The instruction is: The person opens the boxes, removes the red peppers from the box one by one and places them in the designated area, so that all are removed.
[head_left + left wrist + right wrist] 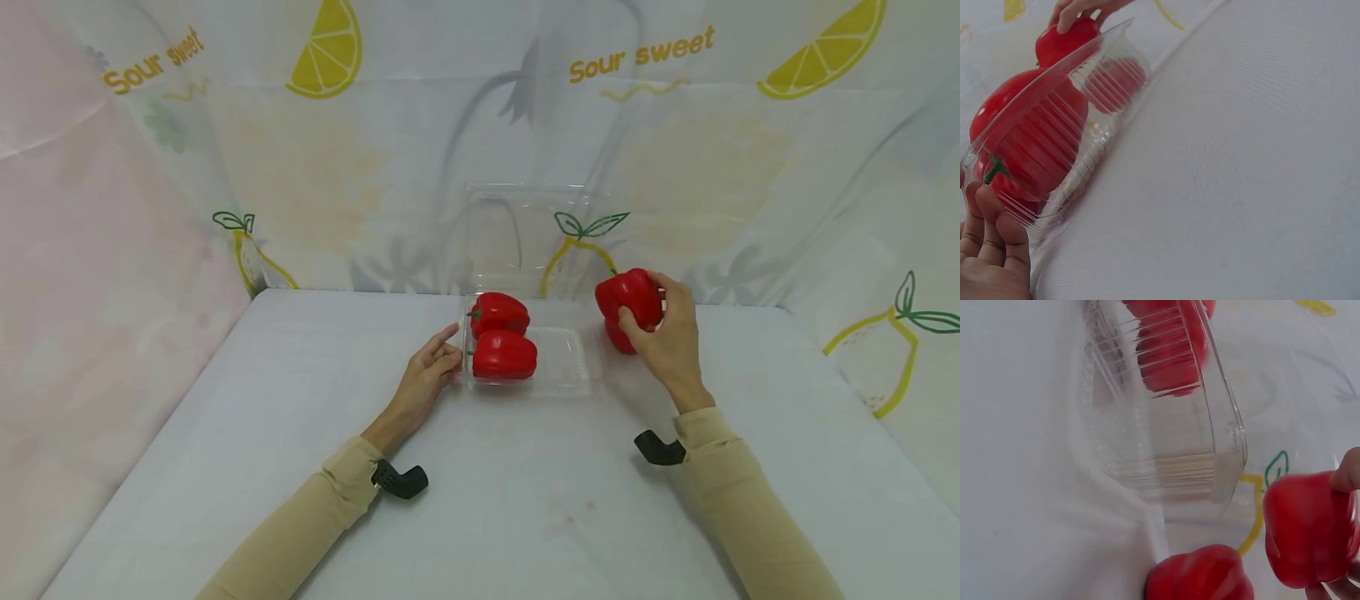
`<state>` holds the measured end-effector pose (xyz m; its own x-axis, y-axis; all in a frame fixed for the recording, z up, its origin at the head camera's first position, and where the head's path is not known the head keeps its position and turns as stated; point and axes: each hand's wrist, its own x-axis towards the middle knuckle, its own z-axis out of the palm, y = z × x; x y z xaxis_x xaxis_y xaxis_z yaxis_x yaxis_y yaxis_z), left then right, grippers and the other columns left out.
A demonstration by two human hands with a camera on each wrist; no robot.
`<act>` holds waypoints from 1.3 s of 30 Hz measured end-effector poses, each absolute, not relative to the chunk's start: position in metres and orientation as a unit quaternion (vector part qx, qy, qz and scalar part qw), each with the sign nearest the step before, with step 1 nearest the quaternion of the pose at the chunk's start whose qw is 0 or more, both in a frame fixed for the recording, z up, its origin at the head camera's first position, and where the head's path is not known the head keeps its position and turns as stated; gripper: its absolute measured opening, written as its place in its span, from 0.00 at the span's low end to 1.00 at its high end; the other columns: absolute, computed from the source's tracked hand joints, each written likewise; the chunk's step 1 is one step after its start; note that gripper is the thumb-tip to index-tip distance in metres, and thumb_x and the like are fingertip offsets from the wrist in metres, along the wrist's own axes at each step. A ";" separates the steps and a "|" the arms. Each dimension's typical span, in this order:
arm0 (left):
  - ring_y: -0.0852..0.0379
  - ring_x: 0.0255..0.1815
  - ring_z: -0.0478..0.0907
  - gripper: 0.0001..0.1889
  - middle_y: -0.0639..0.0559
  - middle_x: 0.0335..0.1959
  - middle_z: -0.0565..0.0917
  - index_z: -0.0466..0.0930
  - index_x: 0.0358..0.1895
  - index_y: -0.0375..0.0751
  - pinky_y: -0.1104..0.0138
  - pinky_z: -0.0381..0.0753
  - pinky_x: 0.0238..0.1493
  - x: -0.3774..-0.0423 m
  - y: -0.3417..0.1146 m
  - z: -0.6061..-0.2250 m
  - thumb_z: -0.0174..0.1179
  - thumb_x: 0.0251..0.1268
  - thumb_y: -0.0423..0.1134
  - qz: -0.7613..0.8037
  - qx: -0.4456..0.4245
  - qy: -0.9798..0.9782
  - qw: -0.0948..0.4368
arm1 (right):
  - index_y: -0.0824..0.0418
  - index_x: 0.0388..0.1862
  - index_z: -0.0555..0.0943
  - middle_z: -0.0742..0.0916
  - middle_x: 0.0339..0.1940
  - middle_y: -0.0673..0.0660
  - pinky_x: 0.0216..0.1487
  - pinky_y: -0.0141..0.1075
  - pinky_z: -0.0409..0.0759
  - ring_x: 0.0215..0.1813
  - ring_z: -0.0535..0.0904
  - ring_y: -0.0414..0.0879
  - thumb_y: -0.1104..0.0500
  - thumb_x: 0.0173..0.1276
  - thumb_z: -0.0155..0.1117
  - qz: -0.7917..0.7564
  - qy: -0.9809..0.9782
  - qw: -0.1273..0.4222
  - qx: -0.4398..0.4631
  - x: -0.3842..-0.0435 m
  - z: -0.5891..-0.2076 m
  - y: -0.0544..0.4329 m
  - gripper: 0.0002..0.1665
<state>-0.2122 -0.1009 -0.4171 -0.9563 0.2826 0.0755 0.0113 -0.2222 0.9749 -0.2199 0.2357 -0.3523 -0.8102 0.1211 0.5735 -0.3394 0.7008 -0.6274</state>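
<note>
My right hand (670, 333) grips a red bell pepper (627, 292), thumb on the near side, held above another red bell pepper (1200, 578) that rests on the table to the right of a clear plastic container (562, 354). Two more red bell peppers, a rear one (501, 315) and a front one (505, 356), lie side by side in the container's left part, stems to the left. Against the container's left wall rest the fingers of my left hand (427, 375), loosely bent. Its thumb is hidden in the left wrist view.
The container's clear lid (495, 237) stands raised at the back, near a printed cloth backdrop (420, 167). A white cloth covers the table (510, 500). Dark curved devices sit at the left cuff (401, 481) and the right cuff (660, 448).
</note>
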 end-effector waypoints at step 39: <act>0.65 0.35 0.69 0.28 0.58 0.35 0.73 0.56 0.72 0.42 0.75 0.71 0.38 -0.213 -0.101 -0.419 0.47 0.70 0.33 0.767 0.128 0.624 0.082 | 0.58 0.69 0.60 0.70 0.65 0.57 0.57 0.53 0.75 0.61 0.64 0.47 0.58 0.60 0.65 0.426 -0.859 0.277 -0.061 -0.222 -0.343 0.276 0.40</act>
<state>-0.2134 -0.1014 -0.4188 -0.9537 0.2858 0.0935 0.0335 -0.2082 0.9775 -0.2223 0.2763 -0.3428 -0.8389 0.3412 0.4240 -0.1312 0.6293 -0.7660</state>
